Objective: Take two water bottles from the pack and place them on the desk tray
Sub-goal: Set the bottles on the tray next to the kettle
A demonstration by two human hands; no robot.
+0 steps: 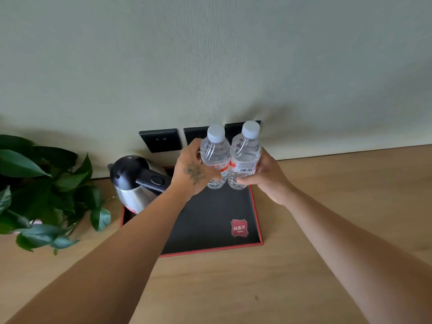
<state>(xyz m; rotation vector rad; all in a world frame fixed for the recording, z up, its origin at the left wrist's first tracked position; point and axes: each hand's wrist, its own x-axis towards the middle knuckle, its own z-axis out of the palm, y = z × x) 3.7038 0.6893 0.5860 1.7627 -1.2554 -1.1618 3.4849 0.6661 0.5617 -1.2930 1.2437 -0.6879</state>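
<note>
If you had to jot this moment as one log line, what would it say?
left hand: grips left bottle | right hand: grips right bottle | bottles: upright, side by side, at back of tray | kettle: tray's left

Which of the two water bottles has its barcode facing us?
The bottle in the right hand, nearer the wall sockets' right end: its label shows a barcode, while the left hand's bottle shows red lettering.

Black tray (210, 220) — red rim; clear bottles (215, 157) — white caps.

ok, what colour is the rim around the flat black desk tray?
Red, a thin edge on the flat black desk tray, clearest in the head view.
</note>
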